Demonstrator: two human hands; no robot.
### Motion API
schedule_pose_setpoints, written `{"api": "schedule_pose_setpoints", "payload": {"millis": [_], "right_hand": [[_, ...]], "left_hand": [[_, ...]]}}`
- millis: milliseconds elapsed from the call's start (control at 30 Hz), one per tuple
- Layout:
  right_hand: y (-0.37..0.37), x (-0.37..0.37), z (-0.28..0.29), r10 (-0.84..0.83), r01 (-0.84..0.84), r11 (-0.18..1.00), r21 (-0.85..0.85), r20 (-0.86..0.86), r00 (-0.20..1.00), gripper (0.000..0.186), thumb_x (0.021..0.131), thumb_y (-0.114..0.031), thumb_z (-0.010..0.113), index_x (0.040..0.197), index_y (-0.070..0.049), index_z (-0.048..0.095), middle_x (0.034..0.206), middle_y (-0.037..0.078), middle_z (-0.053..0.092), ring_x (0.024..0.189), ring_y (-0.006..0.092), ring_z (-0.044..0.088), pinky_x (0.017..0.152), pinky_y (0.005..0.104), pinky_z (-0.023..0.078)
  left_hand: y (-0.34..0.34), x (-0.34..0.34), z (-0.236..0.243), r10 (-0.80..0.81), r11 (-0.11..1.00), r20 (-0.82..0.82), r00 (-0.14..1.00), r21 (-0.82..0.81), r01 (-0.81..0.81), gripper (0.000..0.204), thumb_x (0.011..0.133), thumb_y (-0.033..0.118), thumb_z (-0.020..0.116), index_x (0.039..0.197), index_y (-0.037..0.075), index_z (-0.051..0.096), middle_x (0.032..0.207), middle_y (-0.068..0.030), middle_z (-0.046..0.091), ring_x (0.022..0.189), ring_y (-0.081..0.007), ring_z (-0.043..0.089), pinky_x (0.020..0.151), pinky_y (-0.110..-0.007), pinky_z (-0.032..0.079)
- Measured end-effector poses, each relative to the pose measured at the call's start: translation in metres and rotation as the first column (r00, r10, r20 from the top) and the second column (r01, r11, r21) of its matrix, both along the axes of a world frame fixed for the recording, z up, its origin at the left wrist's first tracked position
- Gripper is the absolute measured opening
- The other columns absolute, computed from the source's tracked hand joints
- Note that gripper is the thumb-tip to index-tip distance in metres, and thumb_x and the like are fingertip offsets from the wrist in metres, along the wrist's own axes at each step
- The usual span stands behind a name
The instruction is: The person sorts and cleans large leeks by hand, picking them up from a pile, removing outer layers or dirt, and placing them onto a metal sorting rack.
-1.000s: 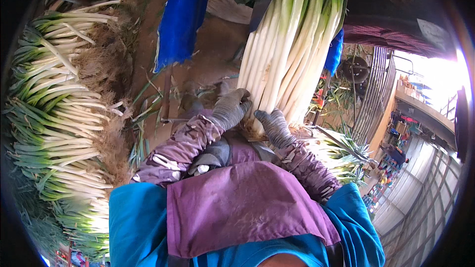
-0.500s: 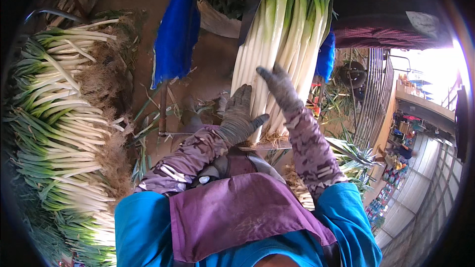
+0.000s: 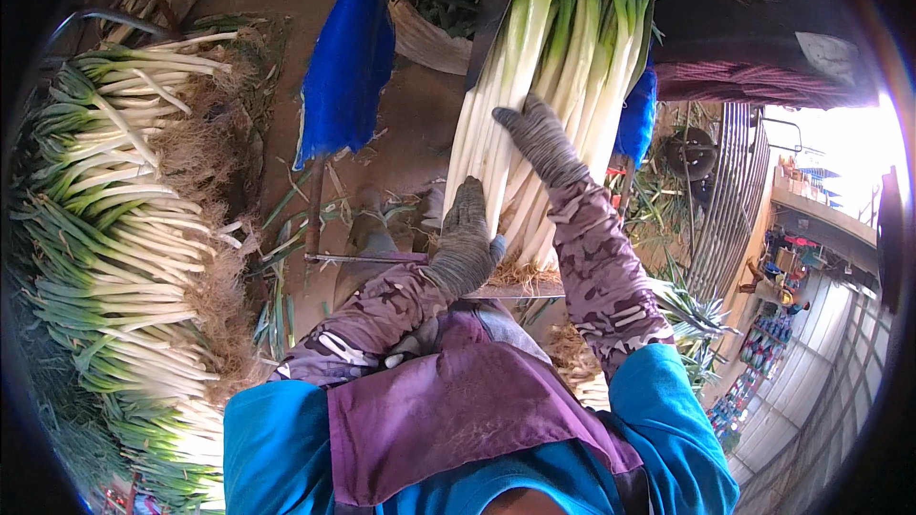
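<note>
A large bunch of long green onions (image 3: pixel 601 76), white stalks toward me and green leaves away, lies in a metal holder (image 3: pixel 485 24). My left hand (image 3: pixel 461 238), in a grey glove, rests flat against the lower left of the stalks near the roots, fingers extended. My right hand (image 3: pixel 539 138), also gloved, lies higher up on the middle of the bunch, its fingers stretched out and touching the stalks. Both forearms wear camouflage sleeves. The underside of the bunch is hidden.
A long pile of green onions (image 3: pixel 134 248) lies at left, roots inward. Blue cloths (image 3: pixel 339 67) hang beside the holder. More onions (image 3: pixel 682 319) lie at right, near metal bars (image 3: pixel 716 191). Small, distant people (image 3: pixel 768 277) appear at the far right.
My right hand has moved up the stalks from near the roots, away from me. My left hand has gone from curled fingers near the bottom to lying flat against the stalks.
</note>
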State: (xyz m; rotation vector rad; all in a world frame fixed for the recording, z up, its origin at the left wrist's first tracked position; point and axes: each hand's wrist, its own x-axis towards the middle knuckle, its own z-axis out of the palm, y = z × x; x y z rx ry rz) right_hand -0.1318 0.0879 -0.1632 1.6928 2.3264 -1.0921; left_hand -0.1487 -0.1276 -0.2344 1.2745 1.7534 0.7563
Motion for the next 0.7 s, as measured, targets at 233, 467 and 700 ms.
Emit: {"api": "schedule_pose_setpoints", "payload": {"millis": [233,467,700], "right_hand": [[0.063,-0.021,-0.035,-0.790,0.315,0.568,-0.760,-0.396,0.468,0.035,0.086,-0.027,0.074,0.107,0.001,0.066,0.099,0.017,0.069,0.089,0.0283,0.067,0.084,0.0410,0.055],[0.006,-0.010,-0.043,-0.814,0.263,0.494,-0.829,-0.334,0.476,0.049,0.082,-0.035,0.079,0.114,-0.001,0.063,0.096,0.014,0.070,0.084,0.0279,0.069,0.078,0.0427,0.058],[-0.023,0.002,-0.044,-0.815,0.247,0.438,-0.864,-0.267,0.514,0.047,0.082,-0.040,0.075,0.107,-0.001,0.065,0.089,0.014,0.069,0.078,0.0276,0.068,0.072,0.0419,0.060]], "left_hand": [[-0.015,0.011,-0.006,0.052,0.988,-0.014,0.999,0.148,-0.049,0.094,0.089,0.025,0.065,0.151,-0.013,0.006,0.155,-0.0354,0.017,0.146,-0.0486,0.019,0.120,-0.050,0.018],[-0.086,-0.029,-0.034,0.071,0.997,0.583,0.809,-0.051,-0.051,0.044,0.104,0.010,0.048,0.148,0.003,0.042,0.139,-0.0095,0.053,0.123,-0.0173,0.052,0.105,-0.026,0.041],[-0.061,-0.042,-0.001,-0.064,0.996,0.241,0.968,-0.037,0.076,0.035,0.092,0.021,0.068,0.122,0.003,0.062,0.117,-0.0164,0.061,0.112,-0.0323,0.060,0.097,-0.039,0.049]]}}
